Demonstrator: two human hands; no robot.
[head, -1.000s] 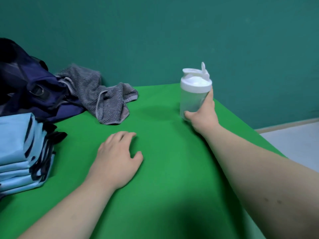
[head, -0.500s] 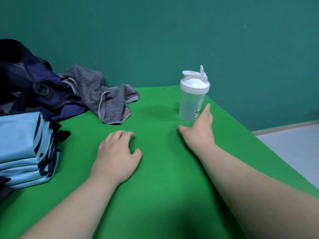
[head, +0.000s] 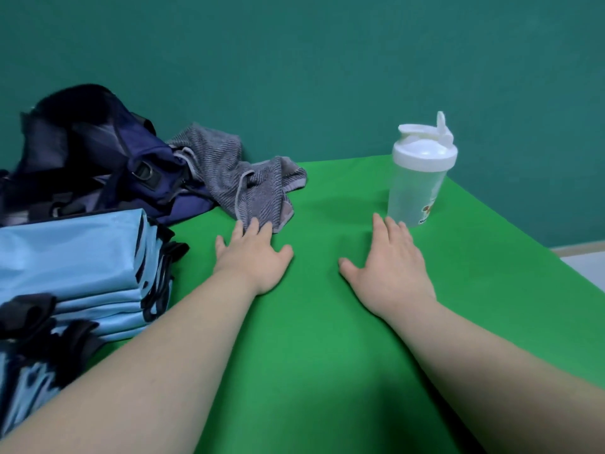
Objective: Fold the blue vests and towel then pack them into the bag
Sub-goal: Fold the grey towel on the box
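A stack of folded light-blue vests (head: pixel 72 257) with black trim lies at the left of the green table (head: pixel 327 322). Behind it slumps the dark navy bag (head: pixel 98 158). A crumpled grey striped towel (head: pixel 242 181) lies beside the bag. My left hand (head: pixel 253 253) lies flat on the table, fingers straight, its fingertips at the towel's near edge. My right hand (head: pixel 388 267) rests flat and holds nothing, fingertips just short of the shaker bottle.
A clear shaker bottle (head: pixel 420 178) with a white flip lid stands upright at the back right, near the table's right edge. A teal wall runs behind. Pale floor shows past the right edge.
My right hand let go of the bottle and drew back to lie flat on the table. My left hand slid forward to the towel's edge. The camera moved closer.
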